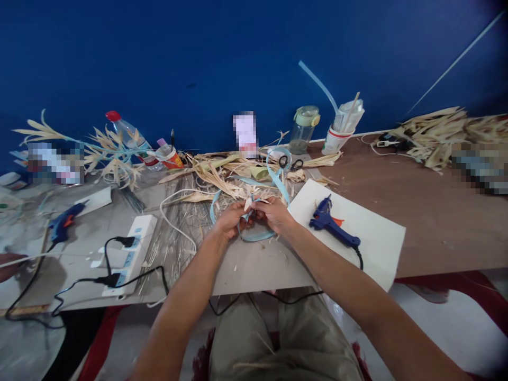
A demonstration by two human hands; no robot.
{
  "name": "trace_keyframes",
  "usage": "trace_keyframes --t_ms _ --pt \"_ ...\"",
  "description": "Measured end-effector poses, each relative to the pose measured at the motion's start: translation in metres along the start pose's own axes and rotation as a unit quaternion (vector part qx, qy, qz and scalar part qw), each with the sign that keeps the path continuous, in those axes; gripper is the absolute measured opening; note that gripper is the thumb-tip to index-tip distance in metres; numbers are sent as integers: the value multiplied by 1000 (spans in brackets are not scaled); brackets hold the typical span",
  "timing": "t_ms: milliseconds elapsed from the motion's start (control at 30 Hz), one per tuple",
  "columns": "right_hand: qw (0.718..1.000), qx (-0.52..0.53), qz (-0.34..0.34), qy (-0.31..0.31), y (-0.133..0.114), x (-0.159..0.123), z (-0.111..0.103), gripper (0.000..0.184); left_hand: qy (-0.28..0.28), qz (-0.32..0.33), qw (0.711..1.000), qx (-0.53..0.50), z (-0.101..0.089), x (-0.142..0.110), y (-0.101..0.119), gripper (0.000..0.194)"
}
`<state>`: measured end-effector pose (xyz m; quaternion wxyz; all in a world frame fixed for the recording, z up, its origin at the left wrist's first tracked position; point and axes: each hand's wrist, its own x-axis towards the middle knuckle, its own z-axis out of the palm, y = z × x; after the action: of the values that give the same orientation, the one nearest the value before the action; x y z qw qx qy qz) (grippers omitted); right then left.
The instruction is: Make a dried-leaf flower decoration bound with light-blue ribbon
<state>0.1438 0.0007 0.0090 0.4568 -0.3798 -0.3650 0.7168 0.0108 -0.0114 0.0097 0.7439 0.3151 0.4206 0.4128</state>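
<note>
Head view: both hands (230, 219) (275, 214) hold ribbon (280, 185), partly hidden

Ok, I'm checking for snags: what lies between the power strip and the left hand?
Thin strands and a white cord lie between power strip and left hand, head view.

A glue gun (333, 225) lies on the paper (377, 238), right of the ribbon (259, 236) and scissors (291, 163).

The hands (230, 219) partly hide the light-blue ribbon (280, 185) between them.
</note>
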Motion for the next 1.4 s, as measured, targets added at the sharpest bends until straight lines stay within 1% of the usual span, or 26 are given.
trace_keyframes --t_ms 167,267,367,500,700,833,933,1133,1200,1300,1333,1400 --pt "1000 -19 3 -21 -1 -1 -1 21 20 3 1000 -5 0 -2 1 33" --pt "999 -31 7 -15 -1 -1 -2 22 12 -5 1000 -4 -1 -2 2 34" --pt "999 -43 -4 -11 -1 1 -2 23 0 -14 1000 0 -2 -2 1 32" --pt "999 -52 -12 -12 0 2 -2 24 -1 -11 1000 11 -1 -1 1 34" --pt "999 -35 -13 -21 -4 1 -3 25 -4 3 1000 9 0 -2 3 38" --pt "1000 -9 3 -29 -5 -1 -2 25 -3 3 1000 14 -1 -2 2 37" --pt "999 14 6 -28 -4 0 -2 26 7 13 1000 18 -2 -1 1 35" --pt "998 44 -5 -39 -1 2 -2 26 49 49 998 -8 -2 0 2 28" --pt "998 49 -16 -38 -2 0 -1 27 51 55 997 -8 -2 0 2 27" --pt "998 48 -30 -39 -5 -3 0 36 52 53 997 -3 -2 1 1 26" --pt "998 43 -35 -41 -6 -4 0 36 55 52 997 -3 -2 1 0 27" --pt "997 31 -51 -38 -7 -4 0 31 59 52 997 -8 -2 1 0 27"
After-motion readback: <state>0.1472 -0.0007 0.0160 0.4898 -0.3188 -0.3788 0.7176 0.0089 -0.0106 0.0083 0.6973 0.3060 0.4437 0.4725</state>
